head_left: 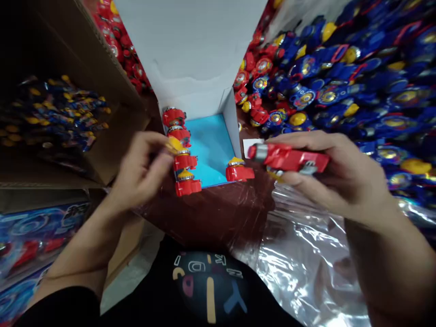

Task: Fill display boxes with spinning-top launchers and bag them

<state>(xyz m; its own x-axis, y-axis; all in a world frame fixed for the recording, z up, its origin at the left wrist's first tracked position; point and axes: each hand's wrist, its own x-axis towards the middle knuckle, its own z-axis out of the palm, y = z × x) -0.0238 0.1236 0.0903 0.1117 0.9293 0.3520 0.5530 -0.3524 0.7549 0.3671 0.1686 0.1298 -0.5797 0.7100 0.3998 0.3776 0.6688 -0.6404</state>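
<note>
My right hand [327, 172] holds a red toy [293, 159] with a grey and red end, right of an open white box [200, 100] with a light blue bottom [211, 141]. At the box's left side, my left hand [145, 168] pinches the yellow top [175, 144] of a red toy in a column of several. The lowest toy of that column [188, 184] lies at the front left corner. Another red toy with a yellow top [239, 170] sits at the front right corner.
Many blue toys [327, 95] and some red ones [262, 68] are heaped at the right. A cardboard box [119, 122] at the left holds small wrapped pieces. Clear plastic [303, 254] covers the front right; printed packages [41, 227] lie lower left.
</note>
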